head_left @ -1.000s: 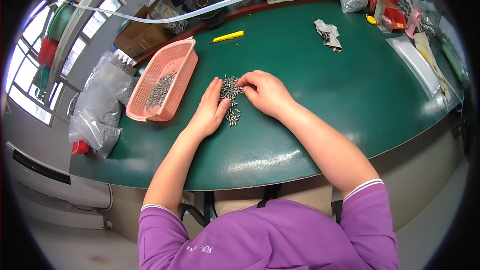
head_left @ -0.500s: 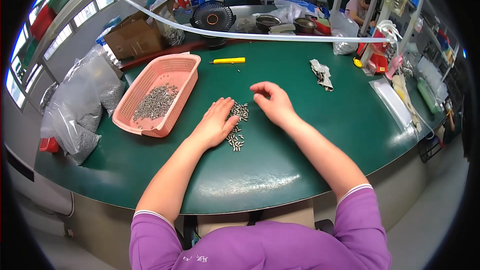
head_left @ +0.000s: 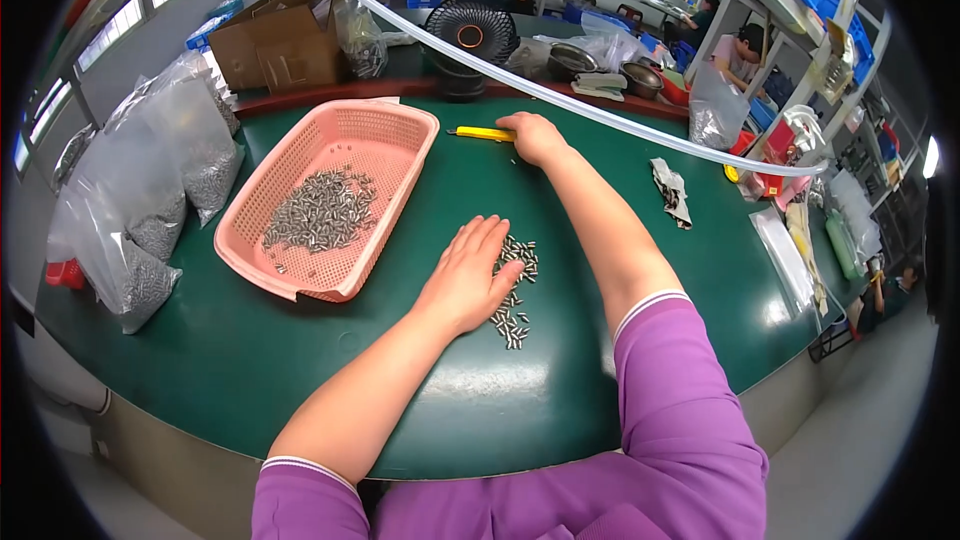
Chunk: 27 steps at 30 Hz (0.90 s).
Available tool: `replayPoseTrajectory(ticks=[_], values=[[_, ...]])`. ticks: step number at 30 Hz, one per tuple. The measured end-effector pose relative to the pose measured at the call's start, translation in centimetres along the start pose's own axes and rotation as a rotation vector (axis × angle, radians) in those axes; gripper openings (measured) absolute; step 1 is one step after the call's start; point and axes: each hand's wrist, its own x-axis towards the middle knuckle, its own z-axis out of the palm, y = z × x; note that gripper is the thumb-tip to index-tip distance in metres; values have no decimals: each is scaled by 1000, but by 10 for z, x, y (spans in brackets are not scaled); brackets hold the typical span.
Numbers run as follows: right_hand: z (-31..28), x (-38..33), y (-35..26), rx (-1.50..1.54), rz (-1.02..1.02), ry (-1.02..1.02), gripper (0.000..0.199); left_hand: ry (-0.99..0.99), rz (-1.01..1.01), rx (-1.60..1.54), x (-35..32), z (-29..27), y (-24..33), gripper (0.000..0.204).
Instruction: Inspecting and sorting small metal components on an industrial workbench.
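My left hand (head_left: 462, 280) lies flat on the green table with its fingers stretched out, along the left side of a small pile of short metal pins (head_left: 520, 265). Its thumb reaches over the pile and hides part of it. Farther off, my right hand (head_left: 537, 137) has its fingers bent over the right end of a yellow utility knife (head_left: 482, 133), which still rests on the tabletop. On the left stands a pink perforated plastic basket (head_left: 400, 180), holding a heap of similar pins (head_left: 322, 210).
Clear bags of metal parts (head_left: 155, 230) stand along the left edge. Behind are a cardboard box (head_left: 275, 50), a black fan (head_left: 468, 35) and metal bowls (head_left: 572, 61). A white hose (head_left: 480, 65) arches across overhead. A crumpled wrapper (head_left: 671, 192) lies right. Other people sit farther back.
My right hand has gone from beside the pile out to the utility knife, its fingers now at the knife's end. My left hand stays flat beside the pins. The view has shifted.
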Motion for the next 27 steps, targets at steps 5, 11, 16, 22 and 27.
replayPoseTrajectory(ticks=[5, 11, 16, 22, 27], values=[[3, -14, 5, 77, -58, 29, 30, 27, -26, -29, 0, 0, -4, 55], [-26, -71, -12, 152, -143, -26, 33, 84, -51, -25, 3, 1, -4, 62], [-44, -122, -38, 257, -273, -45, 33, 385, -97, -5, 5, 9, -17, 67], [-58, -135, -23, 144, -197, 139, 33, 477, -184, -64, 5, 10, -18, 66], [-49, -74, 74, 25, 312, 258, 28, 20, -9, 61, 7, 4, -5, 54]])
